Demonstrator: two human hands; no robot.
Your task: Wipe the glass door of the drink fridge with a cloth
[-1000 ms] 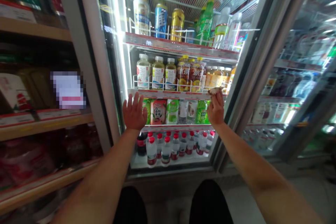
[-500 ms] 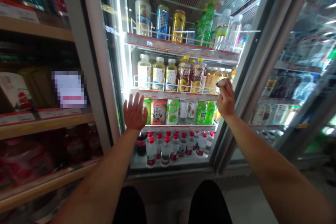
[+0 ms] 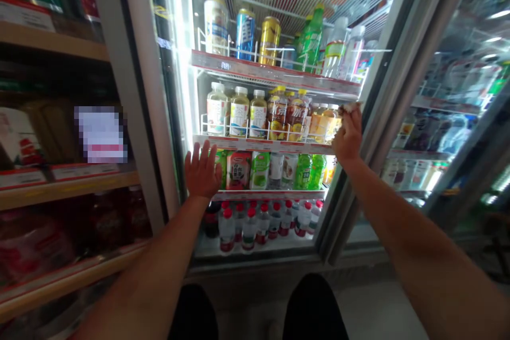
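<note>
I face a lit drinks fridge with a glass door (image 3: 279, 207). My left hand (image 3: 202, 170) lies flat on the glass with its fingers spread, level with the third shelf at the left. My right hand (image 3: 348, 135) is closed around a small crumpled whitish cloth (image 3: 350, 108) and presses it against the glass near the door's right frame (image 3: 382, 79), level with the second shelf. Behind the glass stand cans (image 3: 245, 32), tea and juice bottles (image 3: 258, 112), green bottles (image 3: 308, 171) and red-capped water bottles (image 3: 249, 226).
Wooden store shelves (image 3: 67, 183) with packaged goods run along the left. A second fridge door (image 3: 458, 117) stands to the right. My dark trouser legs (image 3: 314, 308) show at the bottom above a pale floor.
My right hand has slid up and to the right across the glass with the cloth, from the third shelf level to the second. The left hand has stayed flat in about the same place.
</note>
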